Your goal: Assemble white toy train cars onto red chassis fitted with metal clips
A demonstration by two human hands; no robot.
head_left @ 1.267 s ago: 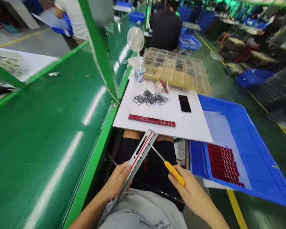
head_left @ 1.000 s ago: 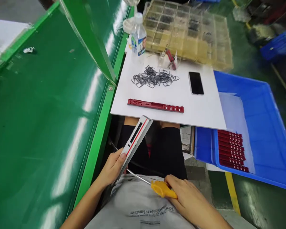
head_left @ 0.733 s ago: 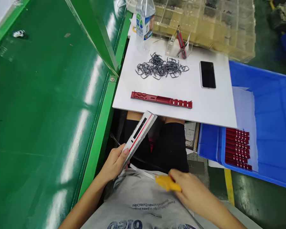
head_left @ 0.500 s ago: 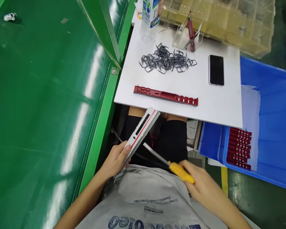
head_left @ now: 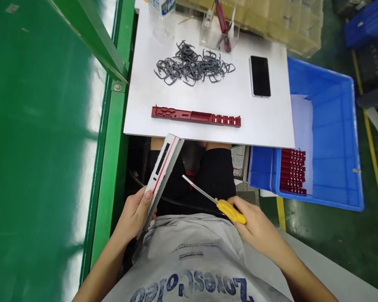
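Both hands grip: my left hand (head_left: 132,219) a long white plastic rail (head_left: 161,174) slanting away from me toward the white board (head_left: 271,126), my right hand (head_left: 255,222) a yellow-handled steel screwdriver (head_left: 230,211), its tip aimed left at the rail.

A loose pale grey T-shirt (head_left: 189,256) covers the torso, printed with large dark blue lettering (head_left: 189,287) and, above that, small lines of fine dark text (head_left: 192,251). Beyond the shirt's hem are black shorts (head_left: 217,180) ending at bare knees (head_left: 219,146). A bare left hand (head_left: 132,218) and right hand (head_left: 255,222) lie on either side of the shirt.
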